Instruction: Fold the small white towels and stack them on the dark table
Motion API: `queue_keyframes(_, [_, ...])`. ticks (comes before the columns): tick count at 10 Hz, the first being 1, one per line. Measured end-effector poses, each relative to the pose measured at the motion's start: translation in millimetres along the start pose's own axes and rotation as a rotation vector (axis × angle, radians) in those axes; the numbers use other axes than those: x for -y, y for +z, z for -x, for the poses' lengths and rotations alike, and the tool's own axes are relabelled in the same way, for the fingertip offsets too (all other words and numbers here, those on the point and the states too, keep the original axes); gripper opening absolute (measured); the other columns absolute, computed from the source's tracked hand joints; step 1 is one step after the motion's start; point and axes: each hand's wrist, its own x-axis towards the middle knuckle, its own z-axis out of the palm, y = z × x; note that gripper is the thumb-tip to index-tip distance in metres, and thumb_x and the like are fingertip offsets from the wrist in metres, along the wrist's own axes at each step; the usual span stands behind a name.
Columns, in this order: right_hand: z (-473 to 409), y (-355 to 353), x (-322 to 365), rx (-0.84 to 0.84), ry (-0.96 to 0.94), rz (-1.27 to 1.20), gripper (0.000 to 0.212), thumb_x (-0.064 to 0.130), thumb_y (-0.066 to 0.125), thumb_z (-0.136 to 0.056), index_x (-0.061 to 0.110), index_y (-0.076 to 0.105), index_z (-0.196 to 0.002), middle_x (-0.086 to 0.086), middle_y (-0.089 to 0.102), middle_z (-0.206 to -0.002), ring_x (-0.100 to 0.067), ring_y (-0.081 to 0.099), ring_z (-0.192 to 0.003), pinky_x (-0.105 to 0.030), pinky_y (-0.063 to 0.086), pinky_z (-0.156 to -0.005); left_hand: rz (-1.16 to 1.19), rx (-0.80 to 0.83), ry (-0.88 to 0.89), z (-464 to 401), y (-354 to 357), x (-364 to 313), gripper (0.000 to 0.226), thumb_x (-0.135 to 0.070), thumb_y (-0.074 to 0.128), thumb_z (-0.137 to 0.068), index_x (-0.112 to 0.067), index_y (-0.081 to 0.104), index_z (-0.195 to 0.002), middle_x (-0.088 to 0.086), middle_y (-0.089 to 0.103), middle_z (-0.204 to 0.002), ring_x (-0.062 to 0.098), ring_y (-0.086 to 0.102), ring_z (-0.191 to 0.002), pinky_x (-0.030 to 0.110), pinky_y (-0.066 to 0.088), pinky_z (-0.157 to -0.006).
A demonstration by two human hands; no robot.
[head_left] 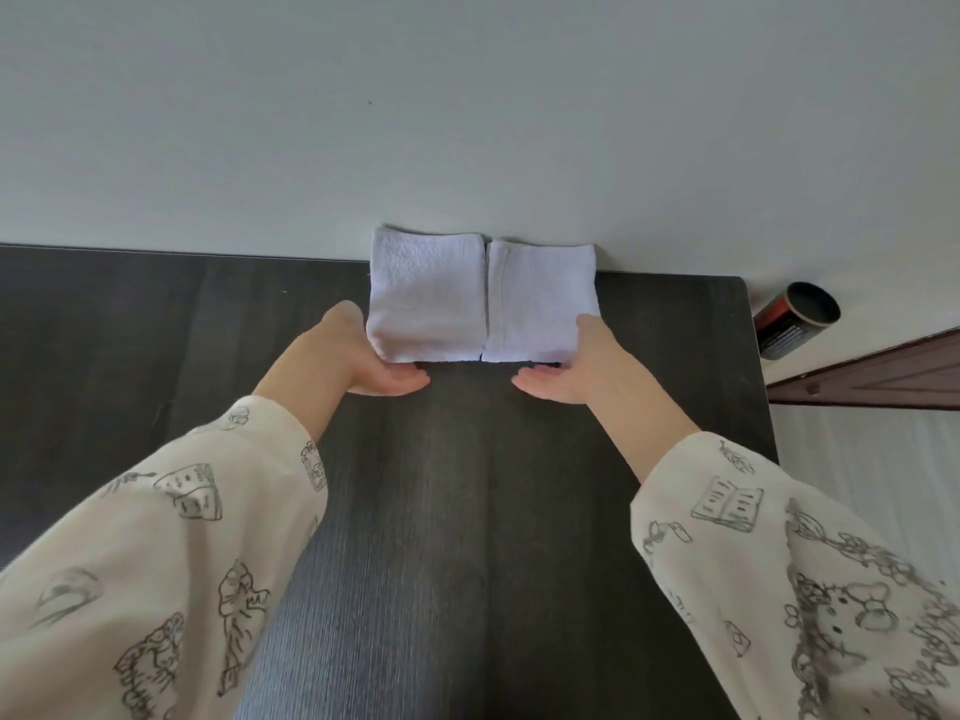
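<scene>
While both hands rest at the near edge of the white cloth, the items are as follows.

Item: two folded towels, or one towel folded toward a centre seam; which cannot be told. Left towel block (426,293) and right towel block (540,298) lie touching side by side at the far edge of the dark bench (467,511), against the pale wall (467,96).

Item: left hand (353,356), grip open, palm flat, fingers pointing inward along the near hem, touching the left block's near corner. Nothing pinched.

Item: right hand (571,366), grip open likewise, fingers pointing inward, its edge against the right block's near corner.

Item: patterned sleeves (182,563), loose at the cuff.

Item: dark cylindrical can (795,319), off the bench to the right, well apart from the cloth.

Handling note, as judgement: the step appears to be squaring or closing one half over the other. To do it well, slide fingers under one block, lift from the outer edge, hinge it on the seam, match corners, then press flat. Keep cuffs clear of the hem; terry cloth drags and skews easily.
</scene>
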Motion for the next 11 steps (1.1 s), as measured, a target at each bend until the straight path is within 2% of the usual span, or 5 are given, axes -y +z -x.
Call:
queue_keyframes(2, [-23.2, -31.5, 18.2, -0.282, -0.434, 0.302, 0.050, 0.038, 0.029, -0.100, 0.006, 0.036, -0.139, -0.014, 0.043, -0.139, -0.032, 0.045, -0.123, -0.044, 0.039, -0.103, 0.214, -0.189, -0.016, -13.1, -11.3, -7.4, 0.048, -0.034, 0.025, -0.098, -0.011, 0.034, -0.139, 0.008, 0.039, -0.142, 0.025, 0.043, -0.125, 0.037, 0.038, -0.099])
queue_keyframes(4, [-39.0, -9.9, 37.0, -0.107, -0.534, 0.596, 0.048, 0.043, 0.027, -0.099, 0.009, 0.054, -0.120, -0.004, 0.054, -0.102, -0.021, 0.052, -0.093, -0.030, 0.039, -0.076, -0.079, -0.011, 0.371, -26.9, 14.0, -24.6, 0.031, -0.035, 0.024, -0.092, -0.023, 0.052, -0.087, -0.003, 0.055, -0.088, 0.021, 0.050, -0.087, 0.030, 0.046, -0.076])
queue_keyframes(6, [-47.2, -2.1, 38.6, -0.080, -0.503, 0.721, 0.058, 0.049, 0.021, -0.099, 0.018, 0.022, -0.148, 0.000, 0.029, -0.151, -0.023, 0.028, -0.138, -0.039, 0.024, -0.109, -0.120, 0.054, 0.371, -30.7, 25.2, -24.5, 0.057, -0.049, 0.017, -0.096, -0.019, 0.038, -0.139, 0.002, 0.049, -0.133, 0.021, 0.048, -0.120, 0.040, 0.036, -0.107])
queue_keyframes(9, [-40.3, -11.0, 31.8, -0.029, -0.559, 0.668, 0.055, 0.048, 0.017, -0.100, 0.018, 0.030, -0.145, 0.000, 0.033, -0.149, -0.020, 0.033, -0.134, -0.035, 0.026, -0.108, -0.001, 0.124, 0.376, -23.2, 15.4, -23.1, 0.055, -0.048, 0.013, -0.099, -0.017, 0.050, -0.122, -0.003, 0.055, -0.117, 0.016, 0.054, -0.110, 0.030, 0.043, -0.089])
queue_keyframes(11, [-32.6, -56.2, -24.1, -0.232, -0.714, 0.827, 0.049, 0.032, 0.021, -0.102, 0.006, 0.031, -0.143, -0.010, 0.034, -0.149, -0.026, 0.032, -0.136, -0.035, 0.024, -0.111, -0.087, -0.099, 0.339, -8.5, -6.4, 52.3, 0.056, -0.038, 0.025, -0.099, -0.017, 0.013, -0.148, 0.000, 0.017, -0.155, 0.017, 0.019, -0.140, 0.034, 0.013, -0.115])
